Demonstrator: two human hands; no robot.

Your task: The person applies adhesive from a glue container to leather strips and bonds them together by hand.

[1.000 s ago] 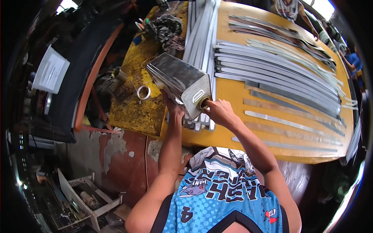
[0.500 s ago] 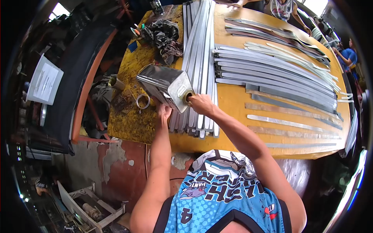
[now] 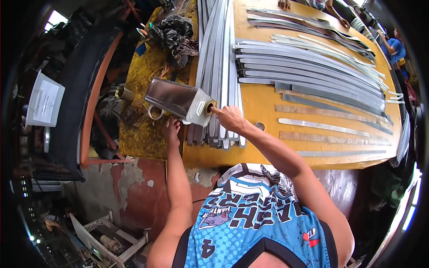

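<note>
A rectangular metal can (image 3: 172, 96) lies tilted over the yellow table and a bundle of metal strips (image 3: 219, 53), its round mouth facing right. My right hand (image 3: 230, 119) is at that mouth, index finger stretched into the opening and the other fingers curled. Just below the can's lower side is my left hand (image 3: 171, 130), with fingers loosely apart and pointing up toward it. A pale ring (image 3: 155, 119), like a tape roll, sits left of this hand. Beside my right forearm lies a small round lid (image 3: 259, 126).
Rows of grey strips (image 3: 308, 67) cover the yellow table (image 3: 263, 105) on the right. Crumpled black plastic (image 3: 172, 33) and a brass-coloured tin (image 3: 124, 92) are on the left. Another person's arm (image 3: 336, 13) reaches over the far edge; a person in blue (image 3: 395, 48) stands farther right.
My left hand has come off the can's underside and sits slightly lower and left of it. My right index finger now points straight into the mouth. The whole view has shifted a little.
</note>
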